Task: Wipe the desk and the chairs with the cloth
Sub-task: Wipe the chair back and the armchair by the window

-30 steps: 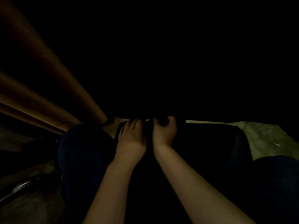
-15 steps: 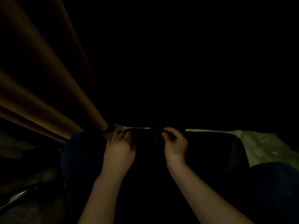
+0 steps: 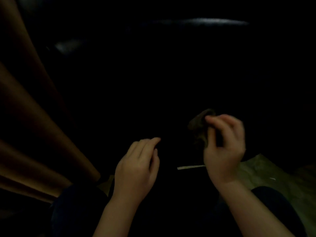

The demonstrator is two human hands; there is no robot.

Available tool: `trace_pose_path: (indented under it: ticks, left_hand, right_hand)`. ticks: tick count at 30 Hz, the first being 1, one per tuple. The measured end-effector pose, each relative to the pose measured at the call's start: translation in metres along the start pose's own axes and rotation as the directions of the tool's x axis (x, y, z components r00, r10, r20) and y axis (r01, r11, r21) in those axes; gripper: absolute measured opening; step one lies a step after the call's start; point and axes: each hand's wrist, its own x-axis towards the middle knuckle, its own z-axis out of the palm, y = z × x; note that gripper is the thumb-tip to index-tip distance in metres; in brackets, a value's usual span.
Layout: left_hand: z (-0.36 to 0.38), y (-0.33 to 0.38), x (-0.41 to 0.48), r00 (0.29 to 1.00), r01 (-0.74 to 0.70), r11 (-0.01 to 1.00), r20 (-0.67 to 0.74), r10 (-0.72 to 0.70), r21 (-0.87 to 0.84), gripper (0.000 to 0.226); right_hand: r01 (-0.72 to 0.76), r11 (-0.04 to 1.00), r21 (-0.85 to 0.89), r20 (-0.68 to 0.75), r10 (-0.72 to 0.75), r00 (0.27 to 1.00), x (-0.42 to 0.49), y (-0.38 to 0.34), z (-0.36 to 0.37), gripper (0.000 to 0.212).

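Folds of brown curtain fabric [image 3: 25, 117] hang far left of the cloth, their lower edges slanting down toward the person's knee in dark blue trousers [image 3: 77, 211]. Next to the right comes the left hand [image 3: 136, 170], lower than the cloth and well apart from it. Its fingers lie together, relaxed and only slightly bent, tips pointing up and right, and nothing shows in its grasp. A band of unlit space separates this hand from the cloth, with nothing readable in it.

A thin pale strip [image 3: 190, 167], a lit straight edge, runs level just below the cloth and ends against the heel of the right hand. The crumpled dark brown cloth [image 3: 199, 129] is held up in the air, bunched, its loose end standing above and left of the fingers. The right hand [image 3: 224, 147] grips it, with fingers curled and the thumb pinching the bunch from the near side.

Above the cloth everything is black except a long faint glint [image 3: 201, 21] near the top; it is too dark to tell what surface that is. Down and right of the cloth lies a pale greenish mottled surface [image 3: 266, 168], and the other dark blue knee [image 3: 280, 207] overlaps its near edge.
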Motion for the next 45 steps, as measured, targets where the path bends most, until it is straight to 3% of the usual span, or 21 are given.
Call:
trace_pose_path:
  ticks: [3, 4, 8, 11, 16, 18, 21, 23, 26, 30, 32, 34, 40, 45]
  left_hand:
    - [-0.018, 0.018, 0.041, 0.986, -0.080, 0.996, -0.141, 0.085, 0.040, 0.030]
    - [-0.024, 0.023, 0.054, 0.978, -0.094, 0.994, -0.181, 0.103, 0.060, 0.031]
    - [-0.040, 0.034, 0.094, 0.944, -0.154, 0.977, -0.271, 0.190, 0.150, 0.034]
    - [-0.051, 0.033, 0.116, 0.919, -0.185, 0.963, -0.313, 0.241, 0.198, 0.036]
    - [-0.078, 0.022, 0.142, 0.893, -0.182, 0.949, -0.361, 0.269, 0.259, 0.035]
    - [-0.087, 0.016, 0.154, 0.884, -0.160, 0.949, -0.388, 0.260, 0.271, 0.034]
    - [-0.097, 0.007, 0.171, 0.880, -0.115, 0.949, -0.413, 0.235, 0.295, 0.036]
    - [-0.101, 0.003, 0.184, 0.886, -0.094, 0.944, -0.406, 0.224, 0.316, 0.038]
    - [-0.105, -0.004, 0.202, 0.871, -0.087, 0.931, -0.427, 0.244, 0.354, 0.038]
    - [-0.115, -0.011, 0.220, 0.835, -0.047, 0.964, -0.520, 0.181, 0.260, 0.031]
    - [-0.121, -0.016, 0.231, 0.851, 0.058, 0.963, -0.517, 0.090, 0.264, 0.035]
    - [-0.125, -0.018, 0.240, 0.859, 0.114, 0.943, -0.508, 0.064, 0.312, 0.039]
    - [-0.121, -0.021, 0.238, 0.854, 0.118, 0.915, -0.509, 0.105, 0.386, 0.031]
    - [-0.122, -0.018, 0.236, 0.852, 0.107, 0.923, -0.512, 0.106, 0.369, 0.030]
  right_hand:
    - [0.042, 0.998, -0.044, -0.228, -0.051, 0.972, 0.064, -0.004, -0.006, 0.019]
    - [0.044, 0.998, -0.049, -0.238, -0.055, 0.970, 0.079, -0.004, -0.005, 0.021]
    - [0.133, 0.967, -0.218, 0.084, -0.117, 0.990, 0.084, -0.018, 0.028, 0.054]
    - [0.317, 0.911, -0.264, 0.204, -0.269, 0.941, 0.068, -0.040, 0.062, 0.051]
    - [0.621, 0.764, -0.172, 0.259, -0.574, 0.777, 0.108, -0.048, 0.065, 0.040]
    - [0.552, 0.792, -0.259, 0.170, -0.525, 0.834, 0.140, -0.035, 0.053, 0.042]
    - [0.209, 0.939, -0.272, -0.048, -0.230, 0.972, 0.177, -0.023, 0.038, 0.042]
    - [0.116, 0.965, -0.236, -0.082, -0.139, 0.987, 0.186, -0.030, 0.046, 0.044]
    - [0.255, 0.943, -0.214, -0.021, -0.265, 0.964, 0.177, -0.073, 0.093, 0.043]
    - [0.501, 0.862, -0.075, 0.179, -0.483, 0.857, 0.160, -0.134, 0.143, 0.039]
    - [0.599, 0.799, -0.052, 0.223, -0.575, 0.787, 0.173, -0.129, 0.139, 0.035]
    - [0.635, 0.764, -0.115, 0.235, -0.600, 0.765, 0.192, -0.104, 0.116, 0.034]
    - [0.301, 0.896, -0.327, 0.096, -0.285, 0.954, 0.246, 0.002, -0.003, 0.030]
    - [-0.046, 0.944, -0.327, -0.114, 0.009, 0.993, 0.253, 0.026, -0.035, 0.029]
